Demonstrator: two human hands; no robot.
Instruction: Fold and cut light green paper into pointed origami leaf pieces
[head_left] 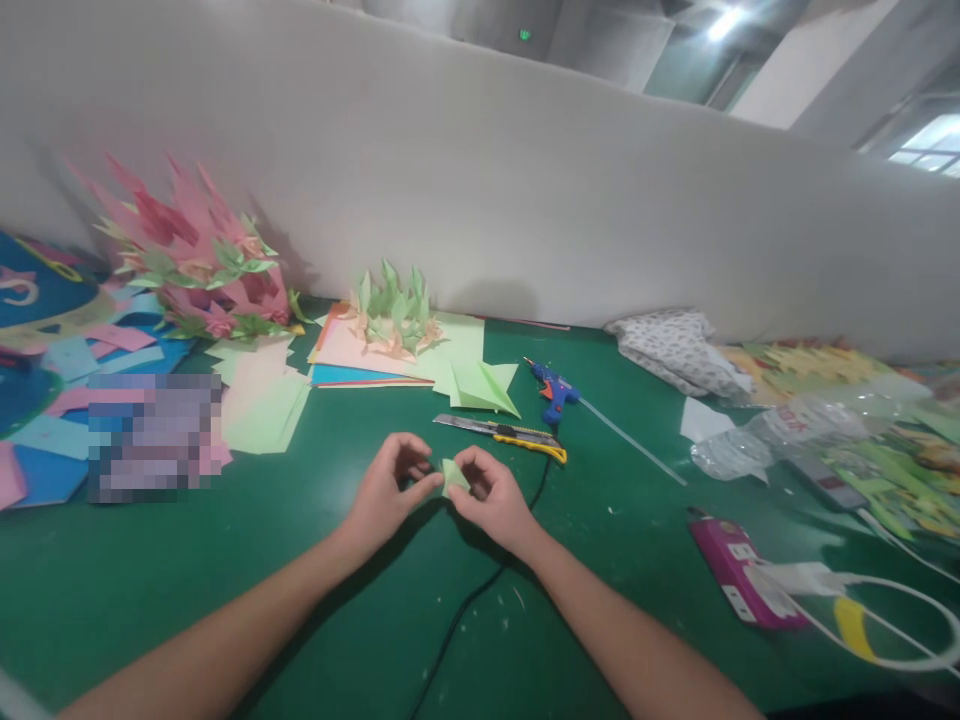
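A small folded piece of light green paper [453,476] is between my two hands, above the green table. My right hand [491,495] pinches it between thumb and fingers. My left hand [397,485] has its fingers curled, with the thumb tip at the paper's left edge. Just beyond my hands lies a yellow utility knife [502,433] with its blade out. Behind the knife sits a larger folded sheet of green paper [484,388]. To the right of that is a blue hot glue gun [555,390] with a long clear glue stick in its back.
A green and peach paper crown [397,310] stands on stacked paper sheets [330,340]. Pink paper flowers [202,250] rise at the back left. A purple power strip [739,570], a plastic bottle [787,435] and cables lie right. A black cord [465,605] crosses the table.
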